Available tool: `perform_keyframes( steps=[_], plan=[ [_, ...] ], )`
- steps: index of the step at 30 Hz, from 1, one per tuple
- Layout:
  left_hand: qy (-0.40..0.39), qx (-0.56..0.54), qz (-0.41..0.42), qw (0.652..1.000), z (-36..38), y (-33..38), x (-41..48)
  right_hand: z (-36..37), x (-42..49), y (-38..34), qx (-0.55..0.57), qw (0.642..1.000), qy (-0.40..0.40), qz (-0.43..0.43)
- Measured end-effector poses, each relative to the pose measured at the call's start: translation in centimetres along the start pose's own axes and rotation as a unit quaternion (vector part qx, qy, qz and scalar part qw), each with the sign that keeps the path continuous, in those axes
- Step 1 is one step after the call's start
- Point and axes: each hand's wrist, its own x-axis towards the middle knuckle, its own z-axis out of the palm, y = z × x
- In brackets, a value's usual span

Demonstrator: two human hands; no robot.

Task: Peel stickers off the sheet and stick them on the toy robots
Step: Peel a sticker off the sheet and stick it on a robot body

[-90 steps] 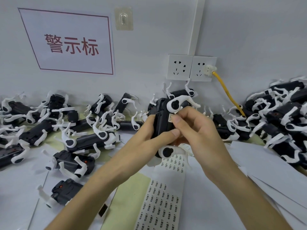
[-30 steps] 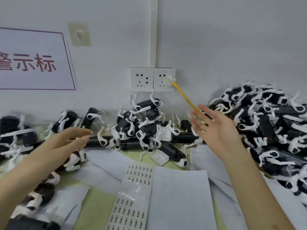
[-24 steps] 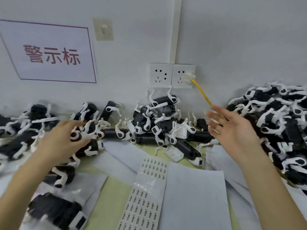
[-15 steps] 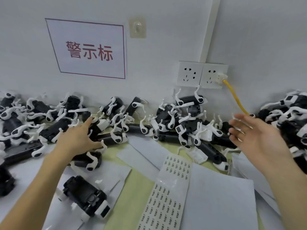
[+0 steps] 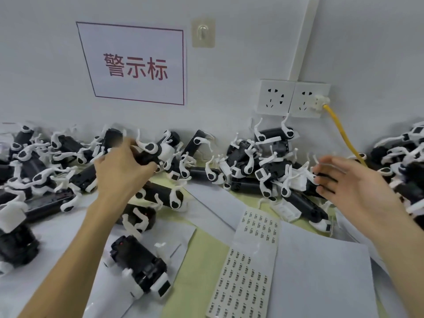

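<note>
Quick one from the sticker bench. Our left hand (image 5: 119, 173) is in the left-side pile (image 5: 46, 161) with its fingers curled round one robot (image 5: 151, 152), thumb underneath, gripping the black body. It's a bit blurred, so we can't tell if the robot is clear of its neighbours or touching them. Our right hand (image 5: 353, 191) holds nothing, fingers straight and slightly spread, hovering by the middle heap (image 5: 263, 166) against the wall. The sheet (image 5: 247, 267) lies flat on the table (image 5: 206, 253) between our arms, right beside loose paper (image 5: 321, 271). It has rows of tiny stickers (image 5: 238, 283) and a bare band across the middle where some look gone.

Handling-wise, our guess is that these robots are light hollow plastic, stiff in the body. The thin white legs stick out everywhere and look snappy, and they hook into each other in the heap. So grab the black body across its width, not a leg, and lift slow so nothing tangled comes along.

The stickers look tiny and floppy. We'd lift a corner with a fingernail and hold it by the edge so it doesn't curl onto itself. The glossy backing probably slides on the paper, so pinning it with a spare finger seems smart.
</note>
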Motion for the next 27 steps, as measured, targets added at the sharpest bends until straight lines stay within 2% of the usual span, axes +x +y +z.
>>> perform_keyframes(
  steps=[4,6,8,10,12,14,15,17,19,22,24,27],
  plan=[
    [0.041,-0.110,-0.039,0.992,-0.7,0.1,-0.1,0.7,-0.2,0.1,-0.031,0.999,0.008,-0.007],
    [0.034,-0.210,-0.067,0.975,-1.3,0.5,0.1,1.1,-0.2,0.5,-0.128,0.991,0.015,-0.029],
    [-0.003,-0.293,-0.113,0.950,-2.1,1.3,0.3,1.7,0.0,1.5,-0.274,0.961,0.009,-0.040],
    [-0.115,-0.401,-0.158,0.895,-2.6,2.9,-0.1,2.1,0.1,2.6,-0.403,0.914,-0.033,-0.022],
    [-0.253,-0.503,-0.195,0.803,-2.1,4.5,-1.0,2.5,0.0,3.8,-0.493,0.865,-0.089,0.008],
    [-0.335,-0.565,-0.234,0.717,-1.2,5.9,-2.4,3.0,0.0,5.3,-0.548,0.824,-0.138,0.027],
    [-0.356,-0.582,-0.243,0.689,-0.6,6.6,-3.1,3.4,-0.1,6.0,-0.578,0.801,-0.155,0.030],
    [-0.384,-0.573,-0.247,0.680,0.5,7.4,-4.3,4.1,-0.3,7.1,-0.628,0.761,-0.160,0.023],
    [-0.411,-0.526,-0.232,0.708,1.2,8.0,-4.9,4.4,-0.3,7.3,-0.618,0.773,-0.142,0.004],
    [-0.466,-0.458,-0.155,0.741,1.3,8.2,-5.1,4.2,-0.6,6.0,-0.507,0.849,-0.149,0.004],
    [-0.498,-0.435,-0.098,0.743,1.2,8.0,-5.0,4.0,-0.8,4.3,-0.430,0.888,-0.164,0.000],
    [-0.558,-0.377,-0.008,0.740,1.2,7.9,-5.0,4.0,-1.0,1.6,-0.366,0.917,-0.152,-0.049]
  ],
)
